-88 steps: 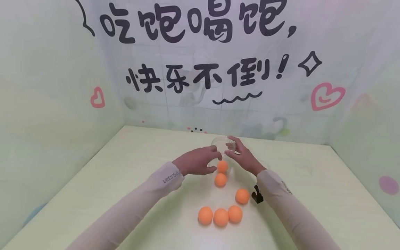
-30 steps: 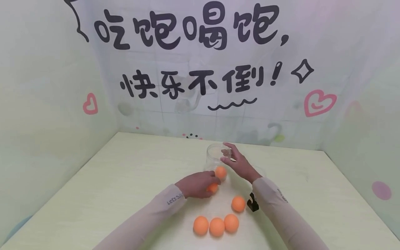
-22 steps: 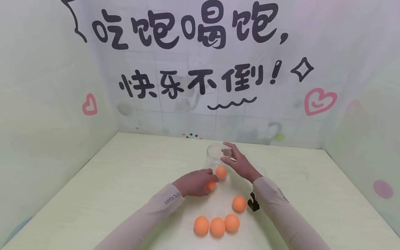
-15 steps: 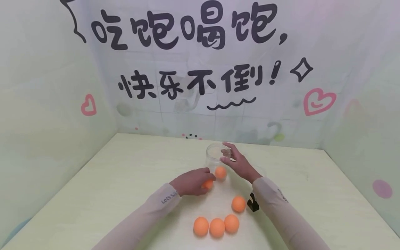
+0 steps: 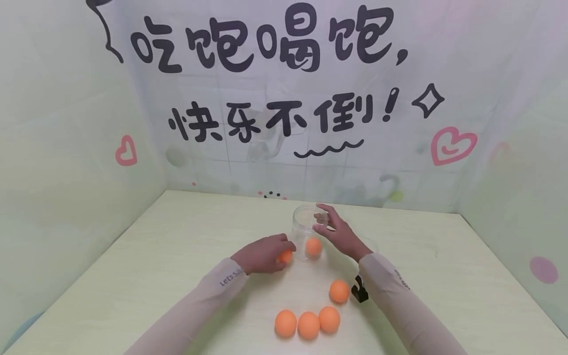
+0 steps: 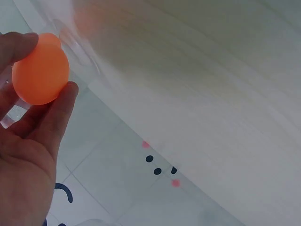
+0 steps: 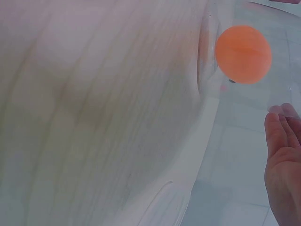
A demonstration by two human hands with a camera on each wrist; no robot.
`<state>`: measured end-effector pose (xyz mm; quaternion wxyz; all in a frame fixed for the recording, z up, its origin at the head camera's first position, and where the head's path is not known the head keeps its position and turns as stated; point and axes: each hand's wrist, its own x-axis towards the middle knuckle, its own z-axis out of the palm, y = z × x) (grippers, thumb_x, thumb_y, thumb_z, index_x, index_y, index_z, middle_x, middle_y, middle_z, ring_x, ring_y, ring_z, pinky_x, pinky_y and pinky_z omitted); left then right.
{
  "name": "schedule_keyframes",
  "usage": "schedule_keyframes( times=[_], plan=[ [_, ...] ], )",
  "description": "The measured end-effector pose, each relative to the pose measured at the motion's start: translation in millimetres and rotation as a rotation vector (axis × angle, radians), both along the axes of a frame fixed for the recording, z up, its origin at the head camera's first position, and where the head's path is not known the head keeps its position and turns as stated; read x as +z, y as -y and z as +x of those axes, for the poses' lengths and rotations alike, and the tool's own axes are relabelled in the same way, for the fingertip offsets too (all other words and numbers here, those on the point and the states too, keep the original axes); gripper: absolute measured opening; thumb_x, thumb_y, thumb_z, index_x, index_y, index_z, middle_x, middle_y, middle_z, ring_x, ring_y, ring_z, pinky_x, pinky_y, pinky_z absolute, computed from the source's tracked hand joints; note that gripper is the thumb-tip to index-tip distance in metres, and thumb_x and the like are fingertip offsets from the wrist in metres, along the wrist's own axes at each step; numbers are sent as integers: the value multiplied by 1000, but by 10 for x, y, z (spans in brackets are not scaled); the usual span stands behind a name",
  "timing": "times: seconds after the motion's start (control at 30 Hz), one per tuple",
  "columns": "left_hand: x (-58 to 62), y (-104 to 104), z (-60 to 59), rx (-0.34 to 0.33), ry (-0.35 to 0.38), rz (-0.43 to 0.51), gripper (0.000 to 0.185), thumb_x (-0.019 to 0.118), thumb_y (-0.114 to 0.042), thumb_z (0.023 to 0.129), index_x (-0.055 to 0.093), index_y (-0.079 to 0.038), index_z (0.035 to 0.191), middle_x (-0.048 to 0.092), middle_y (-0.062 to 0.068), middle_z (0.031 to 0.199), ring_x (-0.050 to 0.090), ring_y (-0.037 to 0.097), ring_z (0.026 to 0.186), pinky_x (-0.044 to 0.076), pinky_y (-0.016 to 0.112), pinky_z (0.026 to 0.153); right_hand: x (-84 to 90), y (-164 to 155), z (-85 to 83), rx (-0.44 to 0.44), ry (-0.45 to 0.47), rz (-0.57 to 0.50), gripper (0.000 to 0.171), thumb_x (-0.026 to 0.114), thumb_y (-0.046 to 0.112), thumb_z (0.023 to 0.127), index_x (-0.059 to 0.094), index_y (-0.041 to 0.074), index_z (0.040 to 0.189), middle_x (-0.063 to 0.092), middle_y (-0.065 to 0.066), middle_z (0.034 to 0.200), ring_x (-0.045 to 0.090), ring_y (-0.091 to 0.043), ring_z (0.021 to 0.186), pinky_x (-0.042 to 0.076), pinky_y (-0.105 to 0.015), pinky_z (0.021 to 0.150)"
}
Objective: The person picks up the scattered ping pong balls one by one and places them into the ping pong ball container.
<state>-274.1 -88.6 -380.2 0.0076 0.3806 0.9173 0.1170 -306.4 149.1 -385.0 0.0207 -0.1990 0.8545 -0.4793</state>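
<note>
Orange ball (image 5: 285, 256): pinched by left hand (image 5: 262, 254), just left of jar (image 5: 308, 231).
Right hand (image 5: 339, 234): fingers curled on jar wall, steadying it.

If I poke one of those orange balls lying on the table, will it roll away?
Probably yes. The loose orange balls are round and smooth, and the table looks flat with no rim in view. They likely weigh little: the left hand holds one ball with just its fingers.
</note>
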Motion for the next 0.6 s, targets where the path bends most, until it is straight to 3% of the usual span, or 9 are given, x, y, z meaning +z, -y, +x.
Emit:
schedule_keyframes(
  times=[0.33, 0.6],
  plan=[
    [102, 138, -154, 78, 3, 9, 31, 68, -11, 84, 65, -9, 114, 59, 2, 96, 53, 14, 81, 49, 32, 80, 16, -1, 7, -14, 6, 17, 61, 55, 34, 96, 25, 21, 148, 46, -17, 144, 40, -39, 134, 36, -55, 105],
    [311, 180, -307, 120, 7, 23, 33, 66, -8, 84, 64, -7, 117, 60, 5, 100, 55, 17, 84, 49, 35, 83, 17, -1, 0, -14, 17, 15, 61, 54, 32, 96, 24, 20, 148, 44, -18, 144, 40, -39, 135, 35, -56, 106]
  ],
)
